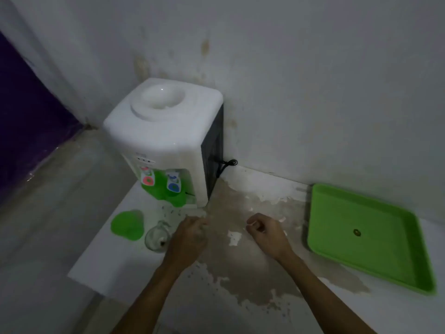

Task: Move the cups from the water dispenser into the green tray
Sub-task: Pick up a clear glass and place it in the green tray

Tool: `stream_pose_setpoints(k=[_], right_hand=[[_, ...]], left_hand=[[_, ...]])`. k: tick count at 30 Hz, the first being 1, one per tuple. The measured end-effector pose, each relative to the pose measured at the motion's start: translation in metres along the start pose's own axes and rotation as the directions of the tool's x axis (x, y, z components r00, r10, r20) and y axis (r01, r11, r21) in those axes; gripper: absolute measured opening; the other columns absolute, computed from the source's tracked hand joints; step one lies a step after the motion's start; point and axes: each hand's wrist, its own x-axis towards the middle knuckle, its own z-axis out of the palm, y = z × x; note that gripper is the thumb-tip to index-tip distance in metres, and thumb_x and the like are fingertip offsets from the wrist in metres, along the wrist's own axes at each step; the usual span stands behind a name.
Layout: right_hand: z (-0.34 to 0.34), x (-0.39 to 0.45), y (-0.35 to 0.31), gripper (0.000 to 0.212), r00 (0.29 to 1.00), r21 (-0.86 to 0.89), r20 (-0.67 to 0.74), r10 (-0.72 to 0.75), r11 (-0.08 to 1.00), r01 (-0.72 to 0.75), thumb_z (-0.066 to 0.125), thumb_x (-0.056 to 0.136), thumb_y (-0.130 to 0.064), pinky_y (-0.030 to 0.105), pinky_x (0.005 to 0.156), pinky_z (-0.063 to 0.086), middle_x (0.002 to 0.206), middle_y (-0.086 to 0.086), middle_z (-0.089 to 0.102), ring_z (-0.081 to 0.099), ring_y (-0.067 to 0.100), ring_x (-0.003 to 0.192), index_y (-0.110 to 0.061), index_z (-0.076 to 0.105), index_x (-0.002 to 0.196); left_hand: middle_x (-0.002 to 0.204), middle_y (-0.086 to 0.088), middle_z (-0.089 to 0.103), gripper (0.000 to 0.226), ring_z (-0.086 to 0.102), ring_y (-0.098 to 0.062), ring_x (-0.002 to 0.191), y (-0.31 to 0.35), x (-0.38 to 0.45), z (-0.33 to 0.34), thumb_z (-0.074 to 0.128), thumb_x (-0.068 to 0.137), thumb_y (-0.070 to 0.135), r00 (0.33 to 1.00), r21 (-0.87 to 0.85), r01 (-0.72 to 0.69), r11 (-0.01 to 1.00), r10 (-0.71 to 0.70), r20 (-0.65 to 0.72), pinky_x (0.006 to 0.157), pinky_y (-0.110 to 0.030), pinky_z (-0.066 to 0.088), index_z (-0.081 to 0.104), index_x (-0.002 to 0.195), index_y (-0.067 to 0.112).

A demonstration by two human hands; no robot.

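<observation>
A white water dispenser (166, 131) stands on the counter against the wall, with a red tap and a blue tap. Green cup shapes (174, 197) sit blurred in the recess under the taps. A green cup (127, 225) stands on the counter in front of the dispenser's left side, and a clear glass cup (156, 238) stands just right of it. My left hand (190, 237) hovers beside the glass cup with loosely bent fingers and holds nothing. My right hand (267, 235) is over the middle of the counter, fingers curled in, empty. The green tray (320, 239) lies at the right, apart from both hands.
The counter's paint is peeled into a brown patch (240, 261) under my hands. A black cord (225, 165) hangs at the dispenser's right rear. A small dark spot (356, 232) lies in the tray. The counter's left edge drops to the floor (48, 225).
</observation>
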Motion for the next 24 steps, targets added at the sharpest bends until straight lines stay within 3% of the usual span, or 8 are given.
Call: stream_pose_setpoints(k=[5,8,12,16,21,24], right_hand=[[0.031,0.017,-0.019,0.004,0.998,0.057,0.051,0.047,0.997,-0.05,0.068,0.087,-0.016,0.03,0.063,0.051,0.071,0.01,0.069,0.065,0.022,0.065,-0.019,0.07,0.089],[0.043,0.025,-0.023,0.005,0.996,0.06,0.042,0.082,0.995,-0.085,0.068,0.086,-0.015,0.034,0.067,0.053,0.073,0.009,0.07,0.065,0.022,0.067,-0.017,0.071,0.089],[0.057,0.026,-0.022,0.005,0.992,0.047,0.037,0.125,0.991,-0.126,0.067,0.086,-0.017,0.04,0.069,0.058,0.074,0.006,0.072,0.068,0.021,0.069,-0.019,0.071,0.087],[0.062,0.026,-0.017,0.006,0.988,0.038,0.037,0.152,0.987,-0.153,0.066,0.086,-0.019,0.044,0.067,0.057,0.072,0.006,0.071,0.067,0.021,0.067,-0.015,0.071,0.086],[0.058,0.022,-0.009,0.006,0.982,0.057,0.034,0.188,0.98,-0.19,0.065,0.087,-0.02,0.04,0.068,0.055,0.074,0.004,0.071,0.066,0.019,0.069,-0.016,0.07,0.086],[0.051,0.017,-0.002,0.006,0.973,0.113,0.027,0.229,0.967,-0.23,0.067,0.088,-0.015,0.034,0.07,0.054,0.077,0.013,0.071,0.066,0.022,0.071,-0.012,0.072,0.089]], left_hand=[[0.152,0.0,0.037,0.059,0.032,-0.023,0.143,-0.022,0.012,0.003,0.061,0.086,0.029,0.958,0.283,0.028,0.959,-0.107,0.268,0.106,-0.036,0.043,0.044,0.142,0.03],[0.154,0.001,0.034,0.058,0.021,-0.029,0.148,-0.033,0.02,0.007,0.058,0.087,0.027,0.928,0.382,-0.022,0.924,-0.123,0.35,0.111,-0.045,0.039,0.041,0.142,0.031],[0.15,0.001,0.039,0.048,0.024,-0.03,0.148,-0.039,0.026,0.009,0.057,0.087,0.02,0.93,0.33,-0.059,0.942,-0.069,0.362,0.105,-0.046,0.046,0.052,0.134,0.026],[0.136,-0.001,0.051,0.046,0.047,-0.023,0.129,-0.046,0.034,0.007,0.065,0.08,0.018,0.928,0.275,-0.13,0.953,0.02,0.371,0.09,-0.039,0.053,0.061,0.125,0.022],[0.137,0.0,0.051,0.047,0.054,-0.024,0.122,-0.045,0.046,0.003,0.07,0.077,0.023,0.924,0.199,-0.073,0.977,-0.009,0.382,0.086,-0.039,0.054,0.063,0.123,0.021],[0.126,0.005,0.057,0.044,0.059,-0.019,0.113,-0.027,0.054,0.002,0.074,0.076,0.034,0.941,0.112,-0.032,0.993,-0.007,0.337,0.087,-0.035,0.054,0.066,0.118,0.025]])
